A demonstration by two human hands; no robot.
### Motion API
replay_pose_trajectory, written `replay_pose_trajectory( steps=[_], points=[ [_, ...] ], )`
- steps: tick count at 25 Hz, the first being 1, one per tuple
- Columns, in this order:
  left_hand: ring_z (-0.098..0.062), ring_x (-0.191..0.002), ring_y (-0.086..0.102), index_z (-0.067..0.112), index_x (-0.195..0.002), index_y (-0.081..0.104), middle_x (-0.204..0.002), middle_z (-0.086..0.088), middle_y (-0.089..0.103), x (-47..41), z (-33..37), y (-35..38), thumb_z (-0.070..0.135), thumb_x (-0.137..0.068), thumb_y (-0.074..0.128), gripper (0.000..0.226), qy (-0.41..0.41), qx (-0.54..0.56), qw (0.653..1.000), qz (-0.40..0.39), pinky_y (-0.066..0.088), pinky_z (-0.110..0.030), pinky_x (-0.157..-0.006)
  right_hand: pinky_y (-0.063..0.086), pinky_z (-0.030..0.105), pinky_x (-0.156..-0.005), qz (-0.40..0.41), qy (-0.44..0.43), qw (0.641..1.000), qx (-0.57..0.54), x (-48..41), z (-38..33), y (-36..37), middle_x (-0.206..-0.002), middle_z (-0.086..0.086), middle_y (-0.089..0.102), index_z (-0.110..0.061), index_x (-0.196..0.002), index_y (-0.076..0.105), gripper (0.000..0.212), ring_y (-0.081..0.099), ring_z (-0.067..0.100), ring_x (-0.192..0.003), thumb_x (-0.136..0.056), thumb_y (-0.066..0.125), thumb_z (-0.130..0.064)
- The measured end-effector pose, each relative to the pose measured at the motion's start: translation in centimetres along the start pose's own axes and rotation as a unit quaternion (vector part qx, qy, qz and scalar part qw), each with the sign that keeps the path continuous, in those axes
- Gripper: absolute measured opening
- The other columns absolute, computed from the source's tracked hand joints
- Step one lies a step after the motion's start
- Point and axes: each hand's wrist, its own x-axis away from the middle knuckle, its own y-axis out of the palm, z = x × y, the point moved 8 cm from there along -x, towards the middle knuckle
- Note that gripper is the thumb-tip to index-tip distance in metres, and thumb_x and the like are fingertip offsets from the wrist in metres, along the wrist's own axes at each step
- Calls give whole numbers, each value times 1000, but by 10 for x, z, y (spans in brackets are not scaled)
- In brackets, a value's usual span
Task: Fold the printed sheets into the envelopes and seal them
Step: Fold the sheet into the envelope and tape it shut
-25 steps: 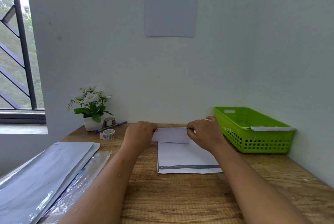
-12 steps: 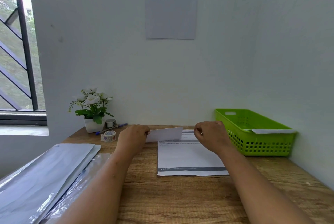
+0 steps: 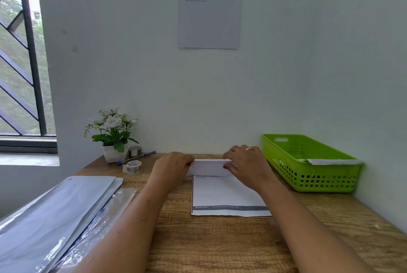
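- Wooden table (image 3: pixel 220 239): same layout as half a second back.
- Grey envelopes (image 3: pixel 55 206), 8 o'clock: untouched, none opened yet.
- Green basket (image 3: pixel 308 175), 3 o'clock: unmoved; white piece across its rim, cannot tell what.
- Flat printed sheet (image 3: pixel 226 193), centre: not shifted, waiting its turn.
- Folded sheet (image 3: pixel 209 167), 12 o'clock of flat one: level again after tilting up from the left end alone; now low over flat sheet's far edge.
- Right hand (image 3: pixel 248 164): back on folded sheet after letting go, fingers pinching right end.
- Left hand (image 3: pixel 171 167): pinching left end throughout.
- Tape roll (image 3: pixel 132 167), 10 o'clock: unused.
- Probably squaring or pressing the crease; stuffing and sealing not begun.
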Motion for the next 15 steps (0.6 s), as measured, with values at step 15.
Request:
replay_pose_trajectory(
  steps=[15],
  points=[
    [-17, -85, 62, 25, -99, 66, -91, 4, 69, 4, -18, -8, 25, -97, 43, 23, -42, 0, 998, 44, 38, -27, -59, 45, 32, -73, 2, 23, 1000, 18, -5, 12, 3, -99, -3, 72, -30, -109, 68, 27, 67, 24, -86, -100, 42, -29]
  ],
)
